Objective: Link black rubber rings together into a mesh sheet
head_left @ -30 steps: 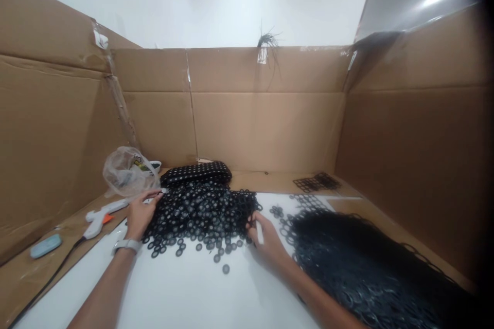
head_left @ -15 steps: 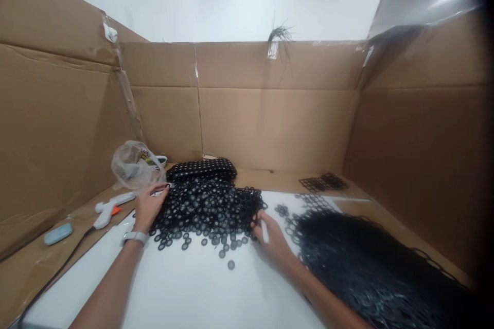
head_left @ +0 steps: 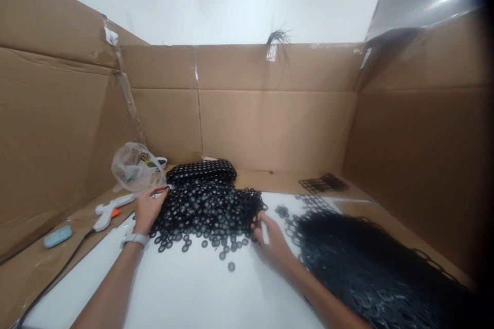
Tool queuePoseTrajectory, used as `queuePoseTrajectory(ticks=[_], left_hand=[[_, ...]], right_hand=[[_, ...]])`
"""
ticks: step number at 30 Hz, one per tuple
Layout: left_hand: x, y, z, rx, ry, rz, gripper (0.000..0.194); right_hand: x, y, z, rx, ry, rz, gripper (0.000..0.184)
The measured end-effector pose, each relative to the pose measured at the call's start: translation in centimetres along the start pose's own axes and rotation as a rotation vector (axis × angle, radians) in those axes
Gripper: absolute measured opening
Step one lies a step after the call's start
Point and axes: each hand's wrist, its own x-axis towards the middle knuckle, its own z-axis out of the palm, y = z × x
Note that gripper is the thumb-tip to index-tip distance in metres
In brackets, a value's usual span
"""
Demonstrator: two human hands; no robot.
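A heap of small black rings and discs point(head_left: 204, 211) lies on the white board point(head_left: 185, 288) between my hands. At its left edge my left hand point(head_left: 150, 208) pinches a black ring point(head_left: 167, 188) between thumb and fingertips. My right hand point(head_left: 272, 239) is closed at the heap's right side. A short white stick-like tool point(head_left: 265, 232) shows in its grip; its tip is hidden, and I cannot tell whether the fingers also hold a ring. Behind the heap rests a folded black sheet with pale dots point(head_left: 203, 169).
A large dark mass of linked rings point(head_left: 358, 262) covers the right side. Flat ring mesh point(head_left: 323, 183) lies at the back right. On the left are a glue gun point(head_left: 108, 213) with its cord, a light blue case point(head_left: 57, 236) and a clear plastic bag point(head_left: 135, 167). Cardboard walls point(head_left: 270, 123) surround the table.
Both hands keep nearly the same place and grip. The whole view has shifted down very slightly; the heap looks unchanged.
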Motion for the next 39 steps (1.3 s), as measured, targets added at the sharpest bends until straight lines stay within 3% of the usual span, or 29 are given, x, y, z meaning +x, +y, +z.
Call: queuePoseTrajectory(ticks=[12, 20, 39], left_hand=[[-1.0, 2.3, 0.1, -0.061, -0.027, -0.092, 0.035], [-1.2, 2.9, -0.1, -0.054, -0.017, -0.065, 0.041], [-1.0, 2.9, 0.6, -0.133, 0.212, 0.083, 0.037]], right_hand=[[-0.1, -0.4, -0.4, -0.016, 0.005, -0.027, 0.006], [0.1, 0.0, -0.6, -0.004, 0.008, -0.038, 0.006], [-0.1, 0.6, -0.1, -0.051, 0.005, -0.058, 0.008]])
